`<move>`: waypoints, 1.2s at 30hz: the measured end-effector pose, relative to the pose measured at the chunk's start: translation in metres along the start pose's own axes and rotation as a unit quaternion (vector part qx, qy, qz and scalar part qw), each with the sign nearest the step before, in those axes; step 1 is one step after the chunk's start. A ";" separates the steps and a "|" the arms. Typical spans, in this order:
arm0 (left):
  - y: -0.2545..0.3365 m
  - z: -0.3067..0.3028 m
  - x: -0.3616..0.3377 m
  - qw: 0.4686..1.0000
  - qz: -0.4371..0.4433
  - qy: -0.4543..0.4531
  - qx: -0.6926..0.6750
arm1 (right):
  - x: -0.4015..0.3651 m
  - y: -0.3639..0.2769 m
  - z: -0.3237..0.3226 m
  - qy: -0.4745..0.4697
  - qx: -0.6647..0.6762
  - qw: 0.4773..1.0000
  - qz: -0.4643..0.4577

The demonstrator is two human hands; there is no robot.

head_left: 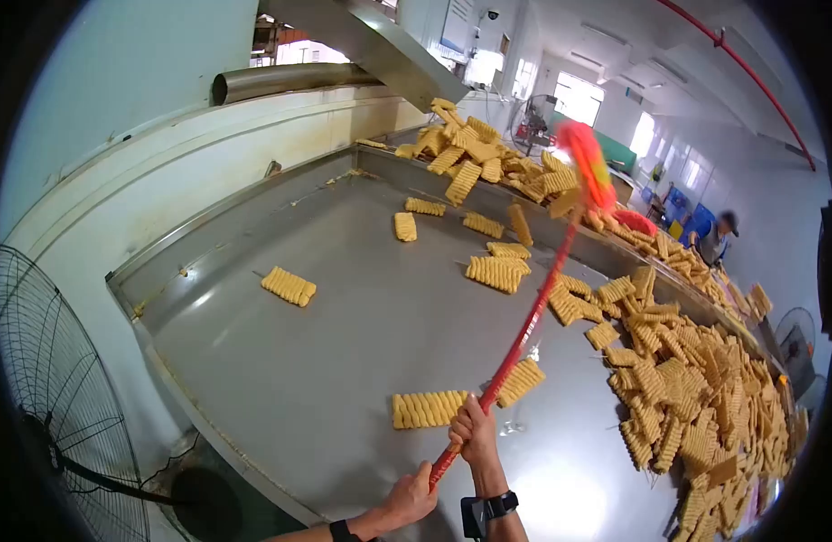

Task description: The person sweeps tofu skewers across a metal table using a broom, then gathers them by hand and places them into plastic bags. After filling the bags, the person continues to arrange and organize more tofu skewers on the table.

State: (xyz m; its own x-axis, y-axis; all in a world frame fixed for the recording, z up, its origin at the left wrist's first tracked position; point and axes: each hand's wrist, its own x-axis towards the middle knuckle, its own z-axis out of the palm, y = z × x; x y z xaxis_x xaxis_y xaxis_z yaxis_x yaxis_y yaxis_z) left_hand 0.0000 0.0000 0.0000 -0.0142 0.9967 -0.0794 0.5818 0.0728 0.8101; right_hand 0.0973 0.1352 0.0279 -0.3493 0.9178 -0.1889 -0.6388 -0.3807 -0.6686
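At the near edge of the steel table (344,352), both hands grasp a red pole (517,348). The left hand (411,497) is clenched around the lowest end of the pole. The right hand (475,432) is clenched around the pole just above it; a dark watch sits on that wrist. The pole slants up and to the right across the table. Its orange-red brush head (586,163) is raised at the far rim, beside the heap of yellow ridged blocks (470,154) below a metal chute (371,41).

Block positions:
- One ridged slab (428,408) lies flat just left of the right hand.
- A second slab (521,381) lies just right of the pole.
- A single block (289,285) lies well apart on the left side of the table.
- A large loose pile (696,406) covers the right side of the table.

A wire-guard fan (55,388) stands at the left edge of the view. A person in a cap (719,237) stands beyond the far end of the table.
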 end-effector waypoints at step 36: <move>0.008 -0.023 -0.043 0.980 0.006 -0.177 -0.094 | 0.005 -0.085 -0.089 0.208 -0.053 0.967 -0.138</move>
State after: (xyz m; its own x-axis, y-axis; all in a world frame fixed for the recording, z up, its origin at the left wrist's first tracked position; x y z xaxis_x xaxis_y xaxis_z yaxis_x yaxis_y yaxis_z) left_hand -0.0137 -0.0420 0.0229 0.2943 0.9253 -0.2392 0.4191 0.0999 0.9024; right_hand 0.2111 0.1819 0.0198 0.1435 0.9573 -0.2511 -0.5866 -0.1221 -0.8006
